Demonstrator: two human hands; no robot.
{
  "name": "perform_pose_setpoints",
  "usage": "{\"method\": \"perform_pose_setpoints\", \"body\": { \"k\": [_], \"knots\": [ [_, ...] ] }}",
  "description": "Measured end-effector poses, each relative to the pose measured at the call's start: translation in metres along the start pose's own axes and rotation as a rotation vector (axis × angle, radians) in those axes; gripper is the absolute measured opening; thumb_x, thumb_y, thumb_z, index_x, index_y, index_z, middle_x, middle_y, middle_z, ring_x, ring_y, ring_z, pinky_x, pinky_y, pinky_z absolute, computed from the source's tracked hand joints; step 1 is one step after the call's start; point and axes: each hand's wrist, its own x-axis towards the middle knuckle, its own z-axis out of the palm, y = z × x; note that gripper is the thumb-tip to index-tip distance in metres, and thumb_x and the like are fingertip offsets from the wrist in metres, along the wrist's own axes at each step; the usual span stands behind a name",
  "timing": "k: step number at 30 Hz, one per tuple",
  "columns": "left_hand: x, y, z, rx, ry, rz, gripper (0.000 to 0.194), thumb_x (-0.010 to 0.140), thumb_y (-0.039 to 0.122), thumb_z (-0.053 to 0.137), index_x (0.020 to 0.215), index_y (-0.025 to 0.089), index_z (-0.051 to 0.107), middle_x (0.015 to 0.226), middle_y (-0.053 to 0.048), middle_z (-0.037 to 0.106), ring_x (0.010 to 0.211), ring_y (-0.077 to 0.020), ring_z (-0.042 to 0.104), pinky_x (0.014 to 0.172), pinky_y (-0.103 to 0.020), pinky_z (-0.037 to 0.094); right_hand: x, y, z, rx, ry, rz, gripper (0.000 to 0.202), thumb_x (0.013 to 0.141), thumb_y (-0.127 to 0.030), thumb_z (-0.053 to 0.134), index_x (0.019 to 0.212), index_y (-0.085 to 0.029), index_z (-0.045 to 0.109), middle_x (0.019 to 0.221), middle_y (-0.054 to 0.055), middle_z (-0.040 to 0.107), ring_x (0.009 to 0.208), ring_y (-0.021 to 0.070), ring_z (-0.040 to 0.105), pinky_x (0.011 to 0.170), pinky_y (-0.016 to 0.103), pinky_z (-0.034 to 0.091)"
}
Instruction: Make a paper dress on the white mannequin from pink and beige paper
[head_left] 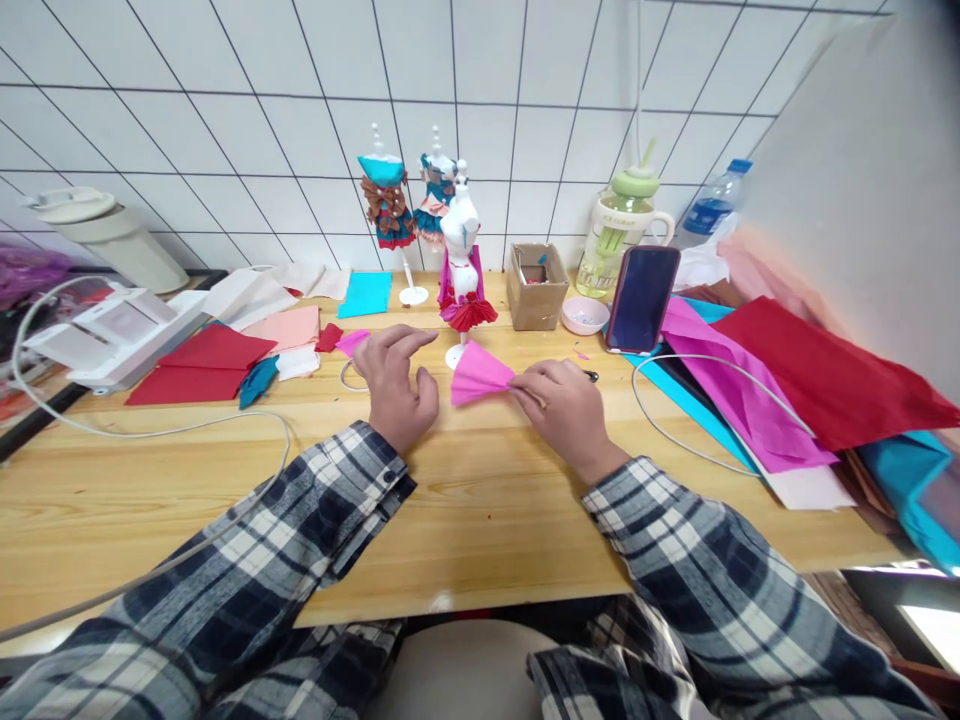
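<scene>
My right hand (561, 405) pinches the gathered end of a pink crepe paper fan (480, 376), whose pleats spread out toward the left. Off to the left, my left hand (401, 385) is held above the table with its fingers apart and nothing between them. Just beyond the fan stands a small white dress form (460, 225) wearing a red ruffled skirt (469, 312) with magenta paper behind it. A small pink piece of paper (352, 342) lies behind my left hand, partly covered by it.
Two dressed mini mannequins (384, 200) stand behind. Around them are a cardboard box (538, 288), a pink bowl (585, 316), a propped phone (643, 300) and a green-lidded jug (626, 225). Coloured paper sheets (832, 370) pile up right; red paper (199, 365) lies left. A white cable (289, 440) crosses the left side.
</scene>
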Motion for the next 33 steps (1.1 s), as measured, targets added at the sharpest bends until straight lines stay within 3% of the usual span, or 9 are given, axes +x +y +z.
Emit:
{"method": "perform_pose_setpoints", "body": {
  "k": [2,4,6,9,13,17,22,33],
  "knots": [
    [0.000,-0.002,-0.002,-0.009,-0.115,0.061,0.031,0.084,0.021,0.048,0.113,0.023,0.060,0.114,-0.008,0.060,0.110,-0.0274,0.050,0.100,-0.048,0.029,0.000,0.002,0.006,-0.011,-0.193,-0.070,0.022,0.094,-0.034,0.055,0.096,-0.023,0.074,0.094,0.006,0.069,0.089,0.0208,0.055,0.083,0.034,0.038],
    [0.000,-0.002,-0.002,-0.031,-0.357,0.166,0.026,0.086,0.033,0.053,0.107,0.025,0.064,0.110,-0.007,0.064,0.107,-0.0274,0.051,0.099,-0.048,0.029,0.001,0.005,0.011,0.003,-0.312,-0.108,0.017,0.091,-0.033,0.059,0.094,-0.024,0.074,0.093,0.005,0.071,0.089,0.0201,0.055,0.082,0.033,0.038],
    [0.000,0.002,0.001,-0.037,-0.574,0.263,0.033,0.082,0.048,0.060,0.106,0.026,0.067,0.108,-0.007,0.067,0.106,-0.0288,0.052,0.095,-0.048,0.029,0.001,0.008,0.013,0.021,-0.354,-0.101,0.014,0.089,-0.032,0.062,0.094,-0.025,0.074,0.093,0.004,0.071,0.089,0.0197,0.056,0.080,0.032,0.038],
    [-0.002,0.008,0.006,0.004,-0.719,0.338,0.035,0.083,0.051,0.059,0.103,0.024,0.069,0.102,-0.008,0.069,0.102,-0.0291,0.053,0.091,-0.050,0.027,0.000,0.011,0.015,0.055,-0.364,-0.055,0.011,0.086,-0.029,0.066,0.093,-0.024,0.073,0.092,0.003,0.072,0.089,0.0194,0.057,0.081,0.032,0.039],
    [-0.006,0.010,0.010,0.059,-0.748,0.372,0.025,0.090,0.038,0.051,0.091,0.023,0.071,0.090,-0.007,0.072,0.093,-0.0262,0.054,0.089,-0.052,0.025,0.000,0.012,0.013,0.100,-0.372,-0.015,0.012,0.083,-0.026,0.069,0.094,-0.023,0.073,0.094,0.003,0.070,0.092,0.0195,0.058,0.086,0.032,0.041],
    [-0.006,0.011,0.010,0.071,-0.736,0.407,0.028,0.092,0.031,0.046,0.084,0.023,0.071,0.084,-0.006,0.071,0.090,-0.0250,0.053,0.090,-0.053,0.023,0.000,0.006,0.012,0.094,-0.347,-0.022,0.029,0.078,-0.029,0.073,0.107,-0.023,0.070,0.104,0.007,0.067,0.101,0.0222,0.057,0.088,0.034,0.042],
    [-0.005,0.013,0.009,0.060,-0.755,0.394,0.029,0.091,0.030,0.046,0.079,0.023,0.070,0.080,-0.006,0.071,0.088,-0.0241,0.053,0.090,-0.053,0.022,0.000,0.004,0.014,0.086,-0.385,-0.007,0.015,0.086,-0.029,0.063,0.095,-0.024,0.073,0.093,0.004,0.072,0.091,0.0205,0.061,0.080,0.031,0.043],
    [-0.006,-0.004,0.021,-0.141,-0.809,-0.004,0.019,0.086,0.039,0.057,0.091,0.025,0.068,0.080,0.001,0.071,0.082,-0.0183,0.061,0.089,-0.043,0.024,0.000,0.015,0.022,0.355,-0.404,0.282,0.012,0.083,-0.025,0.063,0.088,-0.023,0.074,0.083,0.000,0.074,0.073,0.0142,0.064,0.065,0.024,0.043]
  ]
}}
